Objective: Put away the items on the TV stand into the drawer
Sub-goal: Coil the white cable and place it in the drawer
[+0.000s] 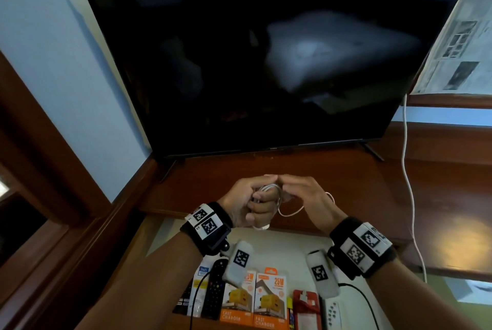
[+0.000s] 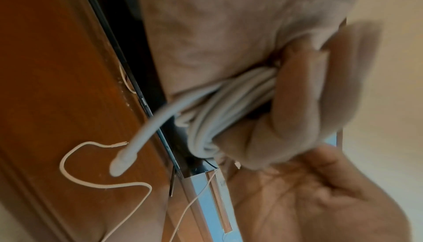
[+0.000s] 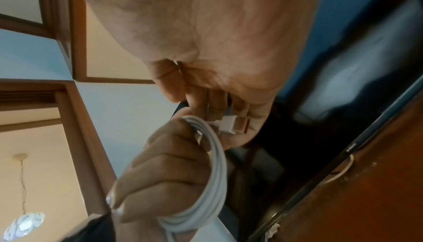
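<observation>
- The white cable (image 1: 267, 189) is wound into a coil, held up above the wooden counter (image 1: 332, 178) in front of the TV (image 1: 266, 63).
- The left hand (image 1: 249, 203) is closed in a fist around the coil; one loose plug end (image 2: 123, 159) sticks out of the fist.
- The right hand (image 1: 300, 194) meets it, fingers curled, pinching the cable's other plug (image 3: 233, 124) against the coil.
- Below the hands the drawer (image 1: 165, 231) stands open, holding two orange charger boxes (image 1: 270, 300), a black remote (image 1: 214, 289), a white remote (image 1: 332, 313) and a red packet (image 1: 306, 305).
- Another thin white cord (image 1: 410, 191) hangs down at the right.
</observation>
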A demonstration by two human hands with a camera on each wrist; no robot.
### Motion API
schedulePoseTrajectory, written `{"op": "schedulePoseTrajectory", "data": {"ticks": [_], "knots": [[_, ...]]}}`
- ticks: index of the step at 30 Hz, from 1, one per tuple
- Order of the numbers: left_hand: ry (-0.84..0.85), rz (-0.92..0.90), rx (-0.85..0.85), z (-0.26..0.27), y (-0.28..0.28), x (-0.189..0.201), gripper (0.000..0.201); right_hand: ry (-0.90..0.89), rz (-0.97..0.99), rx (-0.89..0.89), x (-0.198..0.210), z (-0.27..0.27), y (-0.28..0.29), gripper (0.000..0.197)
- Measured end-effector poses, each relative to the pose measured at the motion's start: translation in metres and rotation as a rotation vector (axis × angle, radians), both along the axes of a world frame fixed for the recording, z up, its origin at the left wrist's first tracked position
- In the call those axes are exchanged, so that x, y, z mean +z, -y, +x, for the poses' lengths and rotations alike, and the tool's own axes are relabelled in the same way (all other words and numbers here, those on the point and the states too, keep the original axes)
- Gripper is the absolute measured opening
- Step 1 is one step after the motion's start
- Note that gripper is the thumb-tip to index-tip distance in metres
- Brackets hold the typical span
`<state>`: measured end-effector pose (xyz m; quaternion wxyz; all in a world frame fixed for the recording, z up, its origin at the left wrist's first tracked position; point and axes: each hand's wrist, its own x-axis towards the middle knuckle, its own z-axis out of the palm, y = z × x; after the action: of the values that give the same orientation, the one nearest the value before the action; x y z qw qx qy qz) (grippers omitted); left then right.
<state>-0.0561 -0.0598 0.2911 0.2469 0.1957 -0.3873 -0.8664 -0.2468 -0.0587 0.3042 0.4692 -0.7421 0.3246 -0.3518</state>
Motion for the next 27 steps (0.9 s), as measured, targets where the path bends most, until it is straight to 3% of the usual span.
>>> {"op": "schedulePoseTrajectory", "data": {"ticks": [4, 10, 12, 15, 17, 23, 27], "knots": [[0.049, -0.050, 0.044, -0.001, 0.007, 0.010, 0.064, -0.066, -0.212, -0.124, 0.001, 0.003, 0.001, 0.025], [0.350, -0.228, 0.501, -0.019, 0.002, 0.022, 0.060, 0.051, -0.207, -0.424, -0.007, 0.007, 0.007, 0.018], [0.345, -0.259, 0.644, -0.020, 0.002, 0.021, 0.052, 0.058, -0.212, -0.498, -0.009, 0.007, 0.008, 0.016], [0.278, -0.345, 0.693, -0.020, 0.002, 0.018, 0.040, 0.114, -0.187, -0.576, -0.005, 0.006, 0.007, 0.018], [0.260, -0.387, 0.700, -0.021, 0.002, 0.016, 0.037, 0.128, -0.164, -0.553, -0.002, 0.005, 0.008, 0.023], [0.469, -0.541, 0.736, -0.002, 0.016, 0.025, 0.038, 0.044, -0.054, -0.273, 0.001, -0.005, 0.005, 0.023], [0.533, -0.634, 0.685, 0.003, 0.013, 0.039, 0.039, -0.019, -0.147, -0.362, 0.004, -0.006, 0.009, 0.021]]}}
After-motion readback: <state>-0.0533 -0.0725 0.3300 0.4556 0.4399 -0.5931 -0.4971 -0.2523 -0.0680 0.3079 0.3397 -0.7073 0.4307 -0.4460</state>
